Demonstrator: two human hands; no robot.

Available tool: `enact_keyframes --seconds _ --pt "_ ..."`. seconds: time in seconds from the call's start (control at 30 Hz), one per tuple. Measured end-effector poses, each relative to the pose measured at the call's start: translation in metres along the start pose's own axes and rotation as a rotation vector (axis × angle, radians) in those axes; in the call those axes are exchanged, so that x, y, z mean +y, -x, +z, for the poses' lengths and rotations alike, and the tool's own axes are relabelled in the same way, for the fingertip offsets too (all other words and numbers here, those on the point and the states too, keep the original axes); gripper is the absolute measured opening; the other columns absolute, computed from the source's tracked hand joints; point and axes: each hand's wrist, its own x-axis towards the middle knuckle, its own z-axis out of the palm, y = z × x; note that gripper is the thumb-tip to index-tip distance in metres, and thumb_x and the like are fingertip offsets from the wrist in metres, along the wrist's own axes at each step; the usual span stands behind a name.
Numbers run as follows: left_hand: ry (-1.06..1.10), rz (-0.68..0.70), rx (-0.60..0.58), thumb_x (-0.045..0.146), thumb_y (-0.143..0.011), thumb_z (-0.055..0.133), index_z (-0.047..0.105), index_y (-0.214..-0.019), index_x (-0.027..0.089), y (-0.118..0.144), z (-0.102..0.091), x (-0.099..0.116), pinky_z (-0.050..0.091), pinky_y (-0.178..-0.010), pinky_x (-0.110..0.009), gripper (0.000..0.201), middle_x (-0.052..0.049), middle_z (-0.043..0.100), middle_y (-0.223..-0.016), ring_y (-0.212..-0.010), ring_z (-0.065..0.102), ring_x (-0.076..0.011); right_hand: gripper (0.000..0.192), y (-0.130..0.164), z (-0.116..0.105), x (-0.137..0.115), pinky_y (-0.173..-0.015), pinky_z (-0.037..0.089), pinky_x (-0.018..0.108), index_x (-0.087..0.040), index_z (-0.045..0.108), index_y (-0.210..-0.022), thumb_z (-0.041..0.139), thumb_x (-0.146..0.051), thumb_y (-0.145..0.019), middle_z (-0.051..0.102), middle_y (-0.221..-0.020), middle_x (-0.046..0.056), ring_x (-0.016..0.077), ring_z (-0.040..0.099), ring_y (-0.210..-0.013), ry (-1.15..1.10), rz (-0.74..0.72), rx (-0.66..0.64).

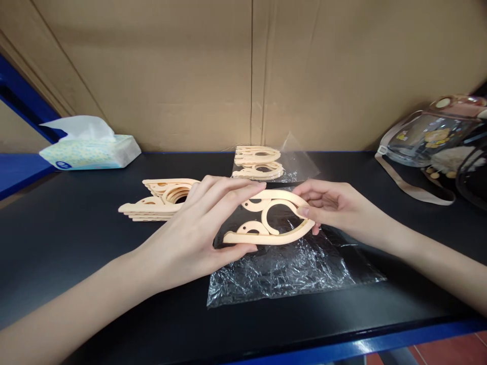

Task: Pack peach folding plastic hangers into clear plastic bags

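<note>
Both hands hold one folded peach plastic hanger (271, 218) just above a crinkled clear plastic bag (289, 268) lying on the black table (68, 243). My left hand (205, 228) grips its left end, fingers over the top edge and thumb under. My right hand (327, 205) pinches its right end. A pile of loose folded hangers (160, 200) lies to the left, partly hidden behind my left hand. Behind, a stack of hangers (257, 162) sits in a clear bag.
A tissue box (89, 149) stands at the back left. A transparent bottle with a beige strap (429, 137) lies at the back right beside a dark object. A cardboard wall (251, 71) closes the back. The table's blue front edge (342, 350) runs along the bottom.
</note>
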Motion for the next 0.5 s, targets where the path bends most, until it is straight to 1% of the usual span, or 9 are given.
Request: enact_keyframes --seconds 0.1,0.17,0.2,0.23,0.27,0.33,0.37,0.4,0.5 --pt "0.001 0.003 -0.003 0.034 -0.101 0.068 0.042 -0.152 0.019 -0.001 0.0 0.0 0.044 -0.112 -0.044 0.06 -0.012 0.059 -0.146 -0.133 0.054 -0.0291 0.026 0.001 0.0 0.0 -0.053 0.057 0.024 -0.022 0.071 -0.096 0.082 -0.041 -0.084 0.071 -0.087 0.001 0.0137 0.063 -0.071 0.052 -0.012 -0.006" --pt "0.006 -0.005 -0.002 0.033 -0.1 0.069 0.042 -0.152 0.018 -0.001 0.001 0.0 0.045 -0.111 -0.045 0.06 -0.012 0.06 -0.146 -0.132 0.054 -0.0293 0.025 0.002 -0.001 0.002 -0.059 0.06 0.028 -0.023 0.071 -0.101 0.077 -0.044 -0.09 0.073 -0.091 0.002 0.016 0.066 -0.075 0.16 -0.061 0.015" --pt "0.006 -0.012 0.003 0.032 -0.099 0.07 0.042 -0.152 0.018 -0.001 0.001 0.001 0.045 -0.111 -0.045 0.061 -0.012 0.061 -0.145 -0.131 0.055 -0.0297 0.026 0.003 -0.001 0.002 -0.065 0.062 0.031 -0.024 0.071 -0.108 0.075 -0.044 -0.092 0.074 -0.097 0.003 0.018 0.069 -0.082 0.241 -0.111 0.03" --pt "0.005 -0.022 0.01 0.032 -0.099 0.071 0.042 -0.152 0.018 -0.001 0.001 0.002 0.045 -0.11 -0.046 0.062 -0.012 0.062 -0.144 -0.129 0.055 -0.0302 0.032 0.004 -0.001 0.003 -0.073 0.063 0.035 -0.026 0.069 -0.117 0.075 -0.045 -0.092 0.075 -0.106 0.005 0.0206 0.071 -0.091 0.335 -0.18 0.042" --pt "0.006 -0.034 0.017 0.032 -0.098 0.072 0.042 -0.152 0.019 -0.001 0.001 0.002 0.046 -0.11 -0.047 0.063 -0.012 0.062 -0.144 -0.128 0.056 -0.0307 0.043 0.005 -0.001 0.003 -0.083 0.063 0.04 -0.027 0.066 -0.128 0.077 -0.047 -0.091 0.074 -0.117 0.007 0.024 0.071 -0.102 0.434 -0.261 0.049" --pt "0.019 -0.066 0.026 0.034 -0.098 0.072 0.041 -0.152 0.022 -0.002 0.002 0.005 0.047 -0.109 -0.048 0.063 -0.012 0.062 -0.144 -0.127 0.057 -0.0313 0.071 0.009 0.0 0.004 -0.101 0.059 0.05 -0.03 0.054 -0.145 0.083 -0.051 -0.084 0.066 -0.14 0.011 0.0317 0.066 -0.124 0.624 -0.419 0.041" --pt "0.037 -0.082 0.028 0.036 -0.099 0.071 0.041 -0.152 0.023 -0.002 0.002 0.007 0.047 -0.109 -0.049 0.062 -0.012 0.062 -0.145 -0.128 0.057 -0.0314 0.081 0.01 0.001 0.004 -0.106 0.055 0.055 -0.03 0.049 -0.15 0.085 -0.053 -0.082 0.061 -0.147 0.013 0.0349 0.062 -0.132 0.708 -0.48 0.034" --pt "0.06 -0.094 0.033 0.036 -0.099 0.071 0.04 -0.152 0.023 -0.002 0.003 0.009 0.047 -0.109 -0.049 0.062 -0.012 0.061 -0.146 -0.129 0.057 -0.0312 0.084 0.011 0.002 0.003 -0.11 0.053 0.058 -0.03 0.046 -0.153 0.085 -0.054 -0.082 0.059 -0.15 0.014 0.0371 0.059 -0.136 0.78 -0.526 0.03" --pt "0.135 -0.107 0.08 0.037 -0.099 0.071 0.041 -0.15 0.023 -0.002 0.007 0.014 0.048 -0.11 -0.047 0.061 -0.012 0.061 -0.145 -0.13 0.057 -0.0297 0.076 0.014 0.006 0.002 -0.109 0.052 0.059 -0.032 0.045 -0.154 0.079 -0.049 -0.089 0.061 -0.149 0.014 0.0382 0.06 -0.135 0.901 -0.596 0.036"
